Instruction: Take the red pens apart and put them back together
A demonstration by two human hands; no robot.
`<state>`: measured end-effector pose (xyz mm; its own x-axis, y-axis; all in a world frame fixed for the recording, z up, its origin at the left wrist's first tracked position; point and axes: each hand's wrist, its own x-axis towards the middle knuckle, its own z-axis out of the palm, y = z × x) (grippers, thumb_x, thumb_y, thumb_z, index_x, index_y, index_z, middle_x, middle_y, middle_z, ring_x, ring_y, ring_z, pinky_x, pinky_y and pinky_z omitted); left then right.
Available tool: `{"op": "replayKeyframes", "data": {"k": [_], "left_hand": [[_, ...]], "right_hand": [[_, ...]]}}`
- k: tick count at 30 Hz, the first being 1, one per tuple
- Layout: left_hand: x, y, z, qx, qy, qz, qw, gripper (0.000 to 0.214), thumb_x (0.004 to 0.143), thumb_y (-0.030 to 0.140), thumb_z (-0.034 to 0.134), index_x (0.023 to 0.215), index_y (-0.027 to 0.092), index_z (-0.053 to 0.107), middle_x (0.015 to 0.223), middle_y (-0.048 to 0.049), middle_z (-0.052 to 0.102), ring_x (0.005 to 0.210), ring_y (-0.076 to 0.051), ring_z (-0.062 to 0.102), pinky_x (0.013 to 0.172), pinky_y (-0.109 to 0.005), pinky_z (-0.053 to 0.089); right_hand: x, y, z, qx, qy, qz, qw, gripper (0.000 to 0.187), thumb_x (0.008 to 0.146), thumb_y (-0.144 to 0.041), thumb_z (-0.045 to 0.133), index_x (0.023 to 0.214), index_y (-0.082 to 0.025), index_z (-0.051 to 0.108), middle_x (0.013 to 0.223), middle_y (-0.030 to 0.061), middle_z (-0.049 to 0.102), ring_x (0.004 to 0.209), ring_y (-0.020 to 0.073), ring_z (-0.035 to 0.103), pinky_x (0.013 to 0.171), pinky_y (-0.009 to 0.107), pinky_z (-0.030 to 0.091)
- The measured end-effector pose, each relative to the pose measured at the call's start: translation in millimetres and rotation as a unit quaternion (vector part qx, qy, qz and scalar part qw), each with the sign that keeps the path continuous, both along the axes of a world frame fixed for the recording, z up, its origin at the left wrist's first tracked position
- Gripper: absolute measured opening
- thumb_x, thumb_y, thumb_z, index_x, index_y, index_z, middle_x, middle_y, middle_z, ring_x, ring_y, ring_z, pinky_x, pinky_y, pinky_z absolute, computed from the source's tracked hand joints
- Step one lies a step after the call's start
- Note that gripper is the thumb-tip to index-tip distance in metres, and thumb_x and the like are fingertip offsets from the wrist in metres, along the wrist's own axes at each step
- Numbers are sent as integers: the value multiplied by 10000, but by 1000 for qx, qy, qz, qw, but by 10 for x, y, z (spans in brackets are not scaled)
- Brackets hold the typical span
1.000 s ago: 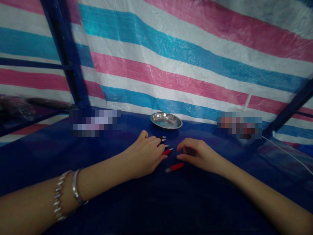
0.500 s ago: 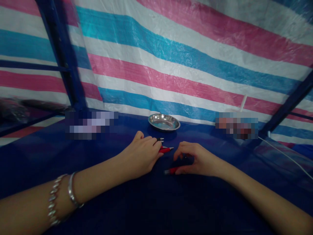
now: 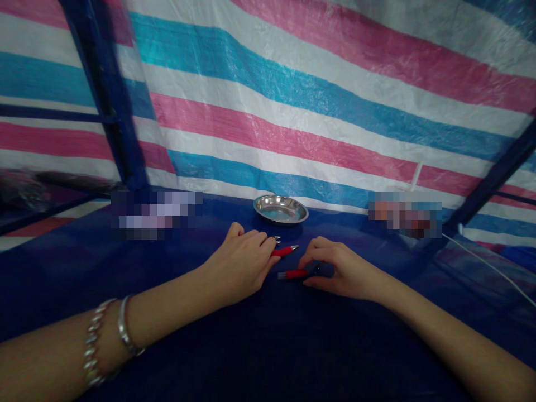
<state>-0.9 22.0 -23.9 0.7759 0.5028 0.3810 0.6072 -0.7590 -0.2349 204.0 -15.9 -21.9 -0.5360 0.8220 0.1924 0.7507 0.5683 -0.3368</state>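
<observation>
My left hand (image 3: 247, 262) is closed around several pens, their silver tips poking out past its fingers. One is a red pen (image 3: 285, 251) pointing right; the barrels of the others are mostly hidden under the hand. Curled just to the right, my right hand (image 3: 337, 268) has its index fingertip and thumb at a short red pen-like piece (image 3: 296, 274) with a greyish, see-through end facing left. A small dark spot shows in the gap inside the right hand; I cannot tell what it is.
A shiny round metal dish (image 3: 280, 210) stands behind the hands on the blue tabletop (image 3: 268, 346). Blurred-out items lie at the back left and back right. A white cable (image 3: 489, 268) runs along the right. Striped plastic sheeting (image 3: 268, 128) and blue frame posts stand behind.
The red pen-like piece has shifted away from me and slightly left, between my right thumb and index finger. The red pen in my left hand now tilts a little higher.
</observation>
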Motion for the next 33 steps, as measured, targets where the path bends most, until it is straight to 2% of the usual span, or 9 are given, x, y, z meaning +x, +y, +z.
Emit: {"op": "replayKeyframes", "data": {"k": [7, 11, 19, 25, 29, 33], "left_hand": [[-6, 8, -13, 2, 15, 7, 1000, 222, 860, 263, 320, 796, 151, 502, 750, -42, 551, 650, -175, 481, 633, -337, 245], [-6, 22, -27, 1, 10, 1, 1000, 217, 858, 264, 324, 796, 153, 500, 748, -39, 548, 652, -172, 480, 637, -336, 247], [-16, 21, -26, -13, 7, -3, 1000, 216, 855, 259, 331, 786, 150, 504, 740, -36, 544, 647, -173, 480, 637, -335, 244], [-11, 6, -23, -17, 5, -3, 1000, 227, 856, 264, 327, 787, 146, 509, 747, -41, 547, 655, -177, 483, 644, -339, 247], [-3, 7, -20, -17, 9, -1, 1000, 232, 857, 268, 325, 790, 146, 511, 747, -41, 550, 655, -178, 483, 640, -334, 243], [-2, 8, -20, -19, 5, -1, 1000, 224, 857, 262, 327, 798, 148, 510, 751, -39, 550, 655, -173, 481, 640, -327, 240]], "right_hand": [[-18, 11, -19, 16, -15, 13, 1000, 257, 651, -40, 514, 844, -200, 571, 794, 17, 528, 787, 151, 451, 676, 270, 372], [-34, 13, -30, 19, -5, 26, 999, 243, 639, -23, 498, 806, -192, 549, 771, 5, 527, 755, 137, 464, 689, 274, 363], [-33, 26, -43, 23, 7, 38, 999, 200, 651, -55, 519, 791, -197, 542, 763, -5, 542, 741, 133, 488, 837, 347, 319], [-35, 15, -36, 22, 5, 38, 999, 188, 653, -68, 530, 796, -188, 556, 755, 3, 557, 747, 140, 474, 726, 287, 365], [-35, 3, -33, 22, 2, 35, 999, 175, 660, -85, 542, 799, -191, 561, 755, 1, 560, 747, 138, 470, 711, 279, 364], [-32, -2, -31, 15, 6, 5, 1000, 168, 688, -170, 570, 855, -193, 561, 783, 17, 552, 768, 147, 472, 643, 252, 375]]}}
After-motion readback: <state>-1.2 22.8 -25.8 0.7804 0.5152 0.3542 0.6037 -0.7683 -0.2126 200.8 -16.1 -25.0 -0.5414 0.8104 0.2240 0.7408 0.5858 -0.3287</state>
